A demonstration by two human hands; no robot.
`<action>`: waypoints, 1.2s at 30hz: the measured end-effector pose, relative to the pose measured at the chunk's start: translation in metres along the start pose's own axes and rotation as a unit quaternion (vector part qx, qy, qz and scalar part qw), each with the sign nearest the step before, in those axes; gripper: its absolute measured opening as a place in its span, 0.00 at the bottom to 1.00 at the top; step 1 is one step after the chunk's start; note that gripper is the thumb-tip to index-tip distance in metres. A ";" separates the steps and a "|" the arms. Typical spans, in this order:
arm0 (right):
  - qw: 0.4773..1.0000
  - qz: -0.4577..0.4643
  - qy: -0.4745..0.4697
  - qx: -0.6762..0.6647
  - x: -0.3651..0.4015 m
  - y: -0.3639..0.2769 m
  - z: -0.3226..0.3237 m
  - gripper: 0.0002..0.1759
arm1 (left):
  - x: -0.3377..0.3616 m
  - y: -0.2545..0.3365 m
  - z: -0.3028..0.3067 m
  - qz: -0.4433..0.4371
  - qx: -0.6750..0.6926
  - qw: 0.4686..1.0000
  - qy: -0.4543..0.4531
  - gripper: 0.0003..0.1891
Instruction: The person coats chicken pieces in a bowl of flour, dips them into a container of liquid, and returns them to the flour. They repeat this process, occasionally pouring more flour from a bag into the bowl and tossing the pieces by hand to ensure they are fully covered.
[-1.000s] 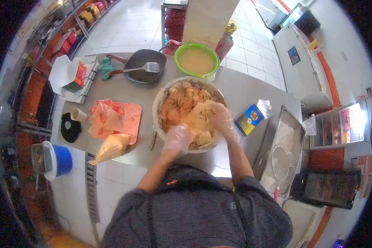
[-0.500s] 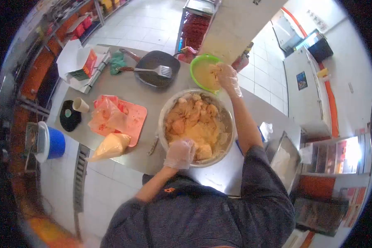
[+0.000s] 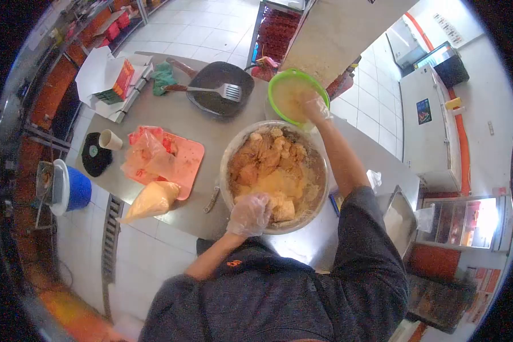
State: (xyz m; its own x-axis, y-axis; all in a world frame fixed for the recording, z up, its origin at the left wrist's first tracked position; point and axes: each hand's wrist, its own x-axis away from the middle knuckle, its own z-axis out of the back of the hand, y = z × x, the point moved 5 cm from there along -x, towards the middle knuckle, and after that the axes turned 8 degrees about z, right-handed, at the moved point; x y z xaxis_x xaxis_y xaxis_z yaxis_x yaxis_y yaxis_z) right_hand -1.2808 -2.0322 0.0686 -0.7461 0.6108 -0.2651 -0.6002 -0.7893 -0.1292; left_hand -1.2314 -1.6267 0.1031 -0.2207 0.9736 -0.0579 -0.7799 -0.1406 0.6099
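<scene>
A large metal bowl [image 3: 326,191] holds raw meat pieces [image 3: 262,154] and pale flour-like powder [image 3: 282,185]. My left hand [image 3: 249,215], in a clear plastic glove, is over the bowl's near left rim. Its fingers are curled closed beside a coated piece [image 3: 282,210]; whether they grip anything is hidden. Beyond the large bowl stands a green-rimmed bowl [image 3: 272,102] of cloudy beige liquid [image 3: 288,94]. My gloved right hand [image 3: 315,108] reaches down into it, its fingers hidden in the liquid.
To the left lie a pink tray [image 3: 191,157] with plastic bags, a filled bag [image 3: 154,199], a paper cup [image 3: 110,139] and a knife handle [image 3: 212,200]. A dark square pan [image 3: 216,74] with a slotted spatula [image 3: 231,92] sits at the back. A metal tray [image 3: 402,214] stands right.
My right hand has gone from above the green-rimmed bowl down into its liquid. My left hand stays at the large bowl's near rim. The view has shifted slightly.
</scene>
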 end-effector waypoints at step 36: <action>0.996 0.005 0.036 -0.076 -0.019 -0.048 0.140 0.12 | -0.003 0.004 0.003 0.040 -0.016 0.998 -0.050 0.11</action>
State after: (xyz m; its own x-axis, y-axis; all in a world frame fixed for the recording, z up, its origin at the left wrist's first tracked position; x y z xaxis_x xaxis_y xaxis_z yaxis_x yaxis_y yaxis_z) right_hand -1.2783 -1.9973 0.2140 -0.7268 0.6003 -0.3338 -0.5376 -0.7996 -0.2677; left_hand -1.2318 -1.6299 0.1080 -0.2249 0.9719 0.0698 -0.7804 -0.2226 0.5843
